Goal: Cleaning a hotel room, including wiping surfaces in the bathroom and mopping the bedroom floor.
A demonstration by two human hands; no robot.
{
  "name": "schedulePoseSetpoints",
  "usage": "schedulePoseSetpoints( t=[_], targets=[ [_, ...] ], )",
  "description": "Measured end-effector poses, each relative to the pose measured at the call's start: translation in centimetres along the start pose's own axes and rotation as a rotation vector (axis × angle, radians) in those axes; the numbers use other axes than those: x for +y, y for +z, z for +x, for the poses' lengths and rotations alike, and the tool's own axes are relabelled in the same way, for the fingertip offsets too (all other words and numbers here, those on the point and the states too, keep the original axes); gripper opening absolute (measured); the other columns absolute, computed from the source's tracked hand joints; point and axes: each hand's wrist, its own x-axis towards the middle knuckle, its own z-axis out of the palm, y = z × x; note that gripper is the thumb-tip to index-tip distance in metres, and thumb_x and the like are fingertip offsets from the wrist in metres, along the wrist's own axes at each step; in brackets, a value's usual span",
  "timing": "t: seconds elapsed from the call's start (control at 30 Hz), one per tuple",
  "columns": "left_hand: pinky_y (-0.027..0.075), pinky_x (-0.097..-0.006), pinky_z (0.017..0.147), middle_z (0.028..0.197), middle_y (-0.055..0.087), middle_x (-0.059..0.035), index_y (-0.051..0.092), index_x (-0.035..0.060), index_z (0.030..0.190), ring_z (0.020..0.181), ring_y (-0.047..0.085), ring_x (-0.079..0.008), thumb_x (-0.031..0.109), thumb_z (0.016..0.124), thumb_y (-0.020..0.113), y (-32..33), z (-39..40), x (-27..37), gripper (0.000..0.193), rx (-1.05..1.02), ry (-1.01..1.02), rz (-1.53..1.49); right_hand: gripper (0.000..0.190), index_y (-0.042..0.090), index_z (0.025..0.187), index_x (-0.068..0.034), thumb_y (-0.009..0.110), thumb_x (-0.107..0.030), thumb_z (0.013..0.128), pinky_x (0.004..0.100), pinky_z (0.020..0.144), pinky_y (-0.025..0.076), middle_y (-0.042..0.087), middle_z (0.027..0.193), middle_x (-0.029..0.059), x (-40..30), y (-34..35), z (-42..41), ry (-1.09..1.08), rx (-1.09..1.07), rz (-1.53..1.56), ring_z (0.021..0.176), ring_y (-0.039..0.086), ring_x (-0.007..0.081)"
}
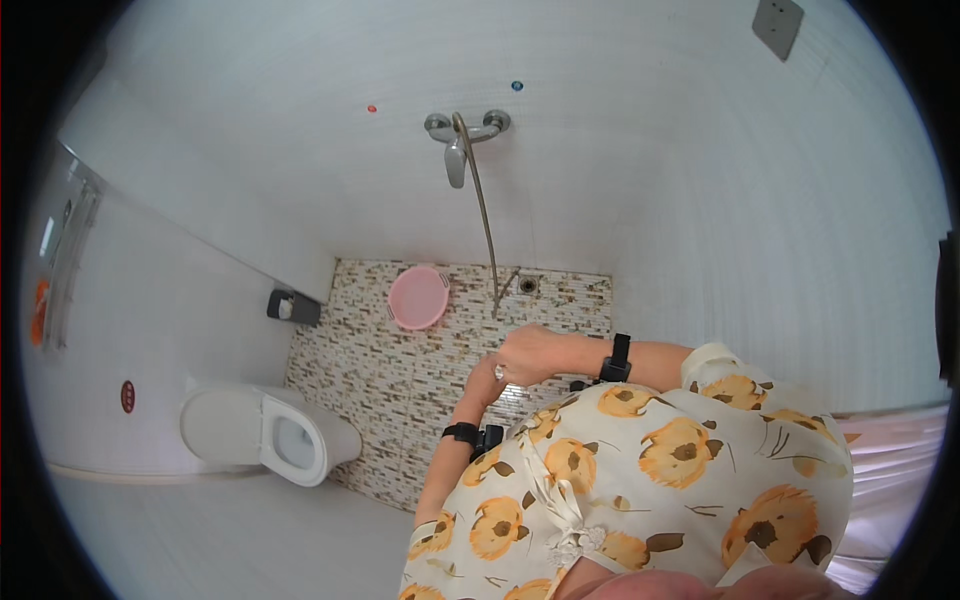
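Note:
My right hand [529, 354], fingers curled, meets my left hand [484, 381] in front of my chest. A small pale, shiny spot shows between their fingers; whether it is a held object is unclear. Each wrist wears a black strap with a small device. Just beyond the hands, a metal shower hose [484, 217] hangs from the chrome mixer tap [455, 161] on the wall and bends near the floor. A pink plastic basin [418, 298] stands on the mosaic-tiled floor [390, 390], left of the hose. The floor drain [528, 285] lies right of the hose.
At the left is a white toilet [298, 445] with its lid up and seat down. A dark grey waste bin [301, 308] stands by the left wall. Farther left, a wall shelf [71, 255] carries an orange item. A socket plate [778, 28] is high on the right.

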Motion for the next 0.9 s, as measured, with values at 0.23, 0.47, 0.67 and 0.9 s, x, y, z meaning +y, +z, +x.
schedulePoseSetpoints(
  t=[0.23,0.47,0.67,0.9],
  targets=[
    [0.051,-0.0390,0.078,0.093,0.068,-0.0166,0.061,0.0052,0.113,0.087,0.064,-0.0336,0.035,0.084,0.062,-3.6,-3.7,-1.7,0.042,-0.160,-0.227,0.141,0.020,0.062,0.059,-0.001,0.052,-0.017,0.066,0.0472,0.052,0.048,0.057,0.056,0.0204,-0.2,1.3,-1.5,0.067,0.081,0.028,0.052,0.057,0.0386],
    [0.051,-0.0373,0.075,0.088,0.068,-0.0163,0.063,0.0039,0.111,0.082,0.065,-0.0306,0.036,0.085,0.060,-2.7,-8.0,-2.8,0.041,-0.147,-0.341,0.110,0.024,0.067,0.068,-0.002,0.052,-0.020,0.067,0.0474,0.061,0.052,0.063,0.066,0.0225,-1.6,1.2,-1.3,0.163,-0.033,-0.005,0.065,0.063,0.0394],
    [0.052,-0.0368,0.071,0.083,0.068,-0.0160,0.065,0.0034,0.106,0.078,0.066,-0.0290,0.036,0.085,0.060,-2.6,-11.9,-5.8,0.039,-0.067,-0.478,-0.095,0.023,0.068,0.071,-0.003,0.052,-0.020,0.068,0.0459,0.063,0.051,0.063,0.068,0.0203,-1.4,1.9,-3.3,0.185,0.016,0.034,0.064,0.062,0.0386],
    [0.051,-0.0388,0.076,0.091,0.068,-0.0175,0.066,0.0025,0.102,0.084,0.065,-0.0308,0.036,0.085,0.059,-2.0,-16.4,-6.4,0.038,-0.060,-0.535,0.003,0.022,0.068,0.078,0.000,0.055,-0.018,0.076,0.0434,0.061,0.050,0.062,0.068,0.0212,-3.1,-0.1,-6.4,0.410,0.230,0.145,0.062,0.060,0.0386]
  ],
)
